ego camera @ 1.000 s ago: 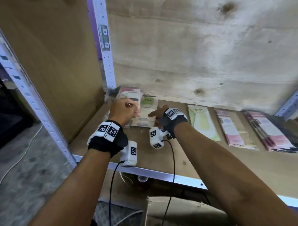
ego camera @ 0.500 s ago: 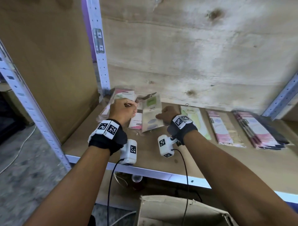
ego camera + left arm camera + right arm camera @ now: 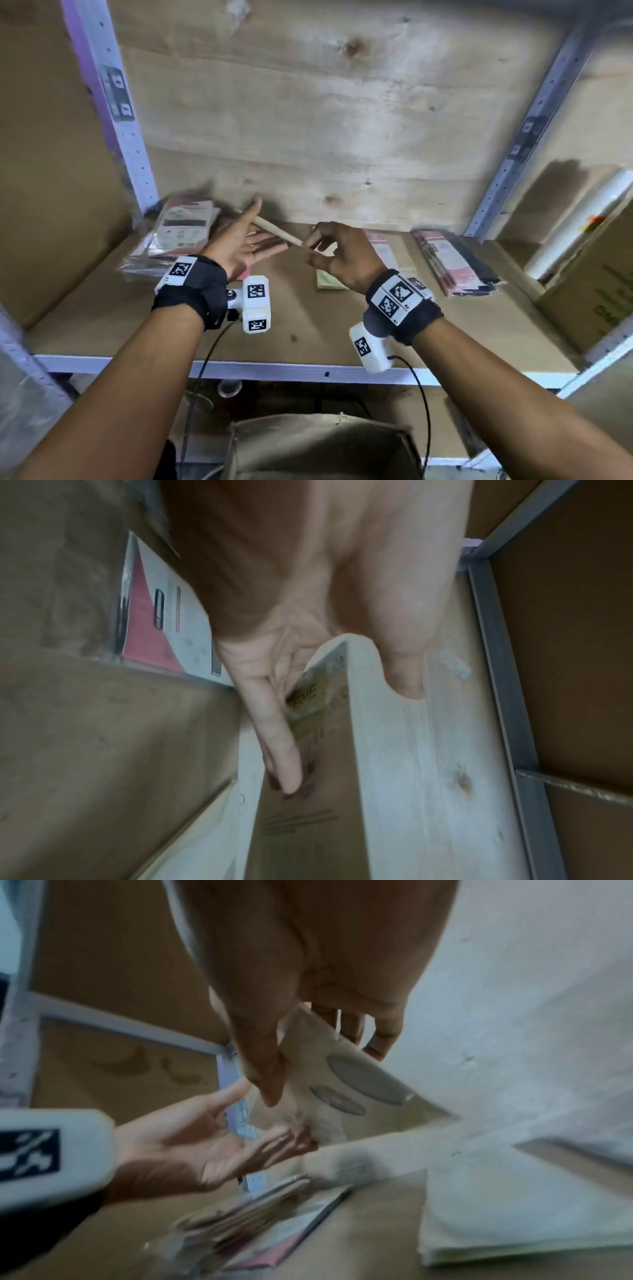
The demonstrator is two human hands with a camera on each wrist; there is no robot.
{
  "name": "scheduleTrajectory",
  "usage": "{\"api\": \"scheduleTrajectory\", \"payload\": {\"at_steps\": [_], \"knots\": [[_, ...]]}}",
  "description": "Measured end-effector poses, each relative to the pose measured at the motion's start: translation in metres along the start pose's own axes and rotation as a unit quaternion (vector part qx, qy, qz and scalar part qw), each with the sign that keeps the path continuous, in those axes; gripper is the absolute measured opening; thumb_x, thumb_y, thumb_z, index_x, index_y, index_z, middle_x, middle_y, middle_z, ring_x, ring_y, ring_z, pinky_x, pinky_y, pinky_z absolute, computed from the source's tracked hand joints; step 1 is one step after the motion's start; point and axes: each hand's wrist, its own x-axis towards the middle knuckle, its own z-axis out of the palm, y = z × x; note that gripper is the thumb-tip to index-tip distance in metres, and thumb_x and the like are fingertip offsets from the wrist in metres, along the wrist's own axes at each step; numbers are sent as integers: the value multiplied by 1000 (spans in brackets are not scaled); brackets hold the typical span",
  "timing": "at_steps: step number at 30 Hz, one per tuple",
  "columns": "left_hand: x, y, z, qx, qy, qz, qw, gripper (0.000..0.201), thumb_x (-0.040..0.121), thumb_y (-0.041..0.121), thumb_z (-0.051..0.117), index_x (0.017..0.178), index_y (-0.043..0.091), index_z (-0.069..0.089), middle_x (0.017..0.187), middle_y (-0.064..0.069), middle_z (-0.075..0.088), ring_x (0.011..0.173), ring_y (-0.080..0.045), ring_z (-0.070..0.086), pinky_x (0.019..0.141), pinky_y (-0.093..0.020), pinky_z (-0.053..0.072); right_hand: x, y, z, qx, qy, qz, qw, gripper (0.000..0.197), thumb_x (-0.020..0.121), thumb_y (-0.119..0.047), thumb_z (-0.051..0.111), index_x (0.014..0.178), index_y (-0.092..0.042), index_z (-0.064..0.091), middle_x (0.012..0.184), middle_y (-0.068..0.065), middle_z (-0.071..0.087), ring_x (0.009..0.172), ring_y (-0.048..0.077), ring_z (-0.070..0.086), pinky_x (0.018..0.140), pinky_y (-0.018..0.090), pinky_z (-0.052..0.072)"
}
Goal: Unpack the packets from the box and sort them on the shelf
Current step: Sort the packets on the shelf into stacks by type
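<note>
My right hand (image 3: 313,243) pinches a beige packet (image 3: 274,228) by one end between thumb and fingers, above the shelf board (image 3: 308,329). The head view shows the packet edge-on; in the right wrist view the packet (image 3: 346,1088) shows grey ovals. My left hand (image 3: 253,233) is open, palm up, fingers straight, right beside the packet's far end; I cannot tell whether they touch. The left wrist view shows the packet's label (image 3: 308,696) next to the straight fingers (image 3: 281,739). A cardboard box (image 3: 322,445) stands below the shelf.
A pile of packets (image 3: 181,233) lies at the shelf's left end. A green packet (image 3: 329,282) lies under my right wrist, pink packets (image 3: 387,250) and a darker pile (image 3: 452,263) to the right. A carton with a white roll (image 3: 582,219) stands past the right post.
My left hand has let go of the left pile and opened. My right hand has lifted the packet away from that pile and turned it on edge.
</note>
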Motion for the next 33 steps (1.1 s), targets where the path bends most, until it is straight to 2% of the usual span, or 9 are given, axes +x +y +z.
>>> {"api": "scheduleTrajectory", "payload": {"at_steps": [4, 6, 10, 13, 17, 22, 27, 31, 33], "knots": [[11, -21, 11, 63, 57, 18, 996, 9, 95, 19, 62, 98, 11, 61, 108, -13, 67, 84, -17, 69, 58, -28, 61, -17, 22, -10, -67, -73, 12, 995, 36, 71, -29, 85, 103, -22, 70, 107, 1, 61, 98, 16, 54, 80, 27, 44], [15, -29, 11, 91, 67, 14, 994, 4, 97, 16, 59, 96, 14, 62, 99, -7, 70, 72, -12, 71, 54, -24, 58, -23, 36, -17, -29, -82, 45, 995, 40, 69, -43, 85, 104, -29, 70, 115, -2, 60, 104, 11, 55, 86, 24, 44], [21, -43, 15, 102, 24, -1, 994, 9, 95, 19, 62, 103, 15, 64, 91, -3, 76, 69, -9, 74, 54, -23, 57, -28, 60, -29, 79, -6, 153, 985, 42, 81, -48, 75, 112, -23, 63, 113, -4, 65, 102, 6, 60, 82, 20, 46], [26, -49, 18, 106, -11, -8, 994, 16, 94, 21, 63, 108, 15, 66, 101, -3, 77, 78, -11, 74, 60, -23, 58, -27, 77, -33, 147, -101, 240, 954, 49, 85, -35, 76, 122, -9, 59, 120, 13, 67, 96, 17, 65, 77, 25, 52], [33, -51, 20, 116, 26, 2, 993, 16, 93, 19, 64, 106, 13, 68, 99, -4, 76, 75, -11, 71, 56, -19, 55, -32, 89, -32, 243, -190, 290, 906, 77, 84, -21, 78, 146, -2, 37, 137, 11, 57, 69, 4, 71, 55, 20, 56], [46, -50, 12, 202, 125, 61, 970, 22, 82, 33, 76, 96, 16, 73, 103, -6, 73, 87, -21, 64, 70, -29, 44, -37, 97, -26, 269, -211, 284, 896, 53, 83, -19, 79, 127, -4, 54, 122, 1, 61, 80, 9, 70, 59, 22, 57], [51, -49, 7, 249, 185, 64, 949, 30, 81, 47, 73, 80, 18, 66, 95, -5, 73, 78, -20, 66, 81, -35, 54, -43, 103, -31, 294, -223, 272, 889, 26, 87, -17, 74, 111, -13, 67, 103, -10, 76, 84, 8, 68, 63, 20, 57], [41, -50, 13, 190, 122, 39, 973, 39, 85, 60, 63, 94, 23, 70, 89, 5, 77, 74, -5, 72, 57, -20, 57, -41, 104, -33, 348, -187, 285, 873, 28, 91, -11, 69, 118, -10, 63, 110, -4, 71, 78, 7, 64, 59, 21, 54], [34, -55, 18, 198, 66, 8, 978, 51, 84, 65, 59, 105, 20, 68, 94, -3, 76, 82, -12, 74, 60, -23, 59, -38, 104, -32, 387, -135, 300, 861, 29, 92, -9, 66, 121, -7, 59, 116, 3, 63, 77, 10, 58, 56, 21, 52]]}}
